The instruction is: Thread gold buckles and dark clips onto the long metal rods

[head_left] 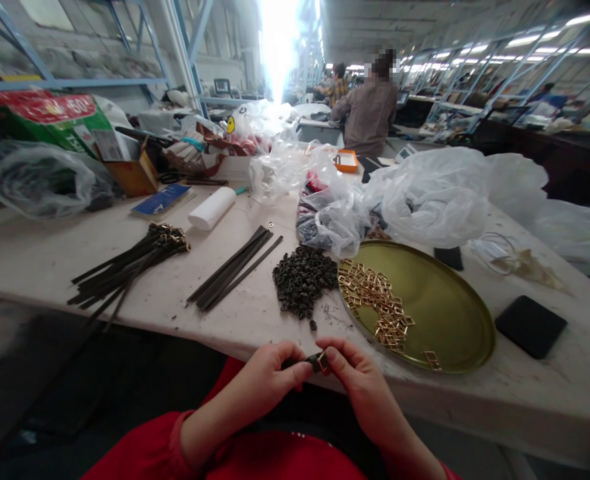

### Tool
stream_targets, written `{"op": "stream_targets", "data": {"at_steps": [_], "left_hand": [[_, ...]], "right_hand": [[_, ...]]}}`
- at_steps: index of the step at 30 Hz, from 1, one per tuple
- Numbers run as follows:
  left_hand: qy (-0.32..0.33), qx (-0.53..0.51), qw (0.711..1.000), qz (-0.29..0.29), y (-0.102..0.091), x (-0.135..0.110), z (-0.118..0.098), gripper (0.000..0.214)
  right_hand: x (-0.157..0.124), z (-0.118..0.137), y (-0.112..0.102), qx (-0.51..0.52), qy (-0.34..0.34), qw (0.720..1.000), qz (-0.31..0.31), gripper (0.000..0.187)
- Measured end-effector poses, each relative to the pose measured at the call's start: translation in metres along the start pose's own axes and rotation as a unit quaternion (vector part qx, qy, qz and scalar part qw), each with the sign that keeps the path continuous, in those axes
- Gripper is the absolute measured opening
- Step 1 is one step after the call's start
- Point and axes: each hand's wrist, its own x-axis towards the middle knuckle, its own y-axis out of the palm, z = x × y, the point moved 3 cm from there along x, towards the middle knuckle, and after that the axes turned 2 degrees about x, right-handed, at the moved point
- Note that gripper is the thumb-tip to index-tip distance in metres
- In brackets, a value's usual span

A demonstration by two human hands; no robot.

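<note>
My left hand [269,377] and my right hand [352,377] meet just below the table's front edge, both pinched on a thin black strap [311,362] with a small gold buckle at its end. Right in front of them lies a heap of small dark loops [303,280]. To its right a round brass tray [435,313] holds several square gold buckles [375,300]. Loose black straps [235,270] lie to the left. A second bundle of straps with buckles fitted [125,267] lies further left.
Clear plastic bags [425,193] are piled behind the tray. A black pad [531,325] lies at right, a white roll [212,208] and a blue booklet [161,199] at back left. A person sits with their back turned farther along the bench.
</note>
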Motion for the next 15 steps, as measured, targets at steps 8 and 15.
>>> {"op": "stream_targets", "data": {"at_steps": [8, 15], "left_hand": [[0.01, 0.062, 0.997, 0.033, 0.002, -0.002, -0.006, 0.022], [0.016, 0.079, 0.996, 0.032, 0.005, -0.007, -0.011, 0.024]], "right_hand": [[0.0, 0.003, 0.005, -0.066, -0.037, 0.994, 0.082, 0.034], [-0.007, 0.005, 0.011, -0.207, -0.092, 0.968, 0.107, 0.018]]}}
